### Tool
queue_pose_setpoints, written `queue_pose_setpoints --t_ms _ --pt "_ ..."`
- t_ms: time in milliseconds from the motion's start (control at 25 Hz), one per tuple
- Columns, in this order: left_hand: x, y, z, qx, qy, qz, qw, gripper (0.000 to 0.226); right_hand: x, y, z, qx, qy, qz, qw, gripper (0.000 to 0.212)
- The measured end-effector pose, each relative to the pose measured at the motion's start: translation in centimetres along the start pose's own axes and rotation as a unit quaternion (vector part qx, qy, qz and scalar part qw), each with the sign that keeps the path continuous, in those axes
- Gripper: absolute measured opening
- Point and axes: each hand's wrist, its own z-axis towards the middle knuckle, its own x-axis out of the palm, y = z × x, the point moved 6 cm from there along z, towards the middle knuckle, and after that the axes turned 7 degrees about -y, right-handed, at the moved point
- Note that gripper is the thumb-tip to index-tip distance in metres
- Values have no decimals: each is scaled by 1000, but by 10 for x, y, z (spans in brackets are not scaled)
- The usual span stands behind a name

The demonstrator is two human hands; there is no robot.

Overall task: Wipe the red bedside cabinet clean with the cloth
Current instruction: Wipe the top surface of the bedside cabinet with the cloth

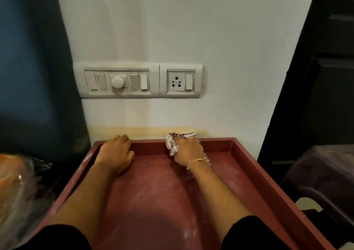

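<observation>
The red bedside cabinet fills the lower middle of the head view; its top has a raised rim and pale dusty smears. My right hand grips a bunched white cloth with purple stripes and presses it against the far rim, right of centre. My left hand rests on the far left corner, fingers curled over the back rim, with a ring on one finger. A gold bangle circles my right wrist.
The white wall behind carries a switch panel and a socket, with a yellowish stain just above the cabinet. A blue curtain hangs left, a plastic-wrapped orange item sits lower left, dark furniture stands right.
</observation>
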Motion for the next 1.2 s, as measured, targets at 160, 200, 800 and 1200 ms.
queue_pose_setpoints --t_ms 160,200,800,1200 --pt "0 -2 -2 -32 -1 -8 999 42 0 -19 0 95 -37 -9 995 38" --pt "0 -3 -2 -37 2 -7 999 43 5 -3 3 84 -41 -11 996 36" --pt "-1 -3 -5 -20 30 7 999 48 11 81 2 -88 34 -24 995 39" --pt "-1 2 -3 -11 36 -14 999 42 17 100 4 -109 39 -54 992 37"
